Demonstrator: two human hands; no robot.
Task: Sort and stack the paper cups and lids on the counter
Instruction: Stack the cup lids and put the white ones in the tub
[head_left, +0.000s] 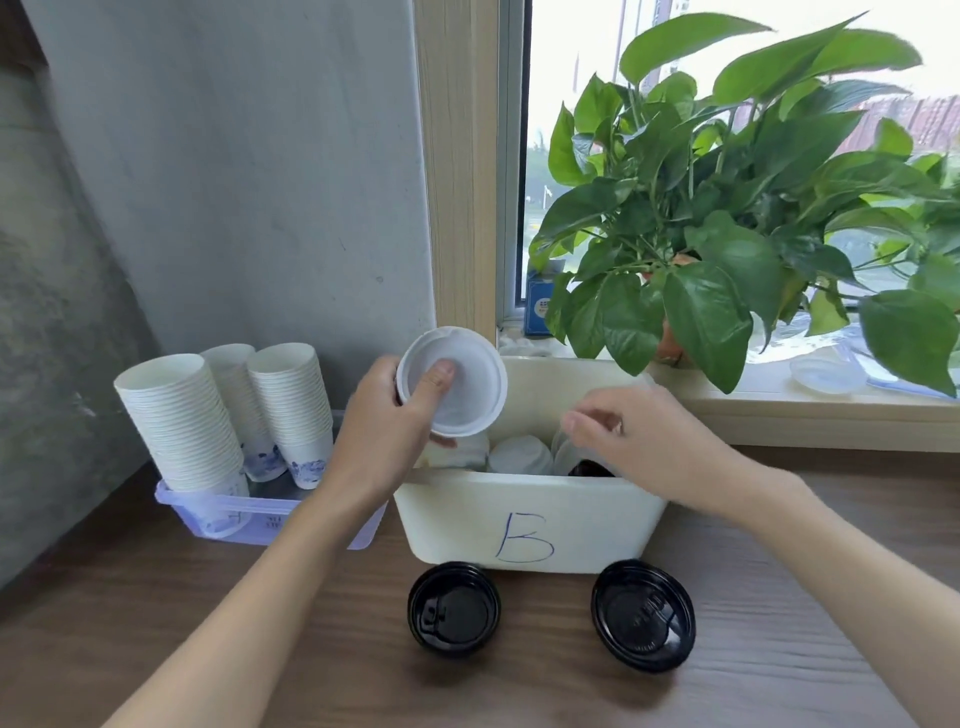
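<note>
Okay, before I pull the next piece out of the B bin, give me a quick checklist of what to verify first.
1. Left hand grips the white lid firmly, thumb inside it: ok.
2. Right hand is over the bin: ok.
3. Right hand is free to pick: cannot tell, since its fingers are curled and may be pinching something clear.
4. Black lids are stacked: not ok, the two lie apart on the counter.
5. Cup stacks sit in the tray: ok, leaning slightly.
6. Bin has more to sort: ok, white items show inside.

left hand (387, 421) grips; right hand (631, 434) hovers
</note>
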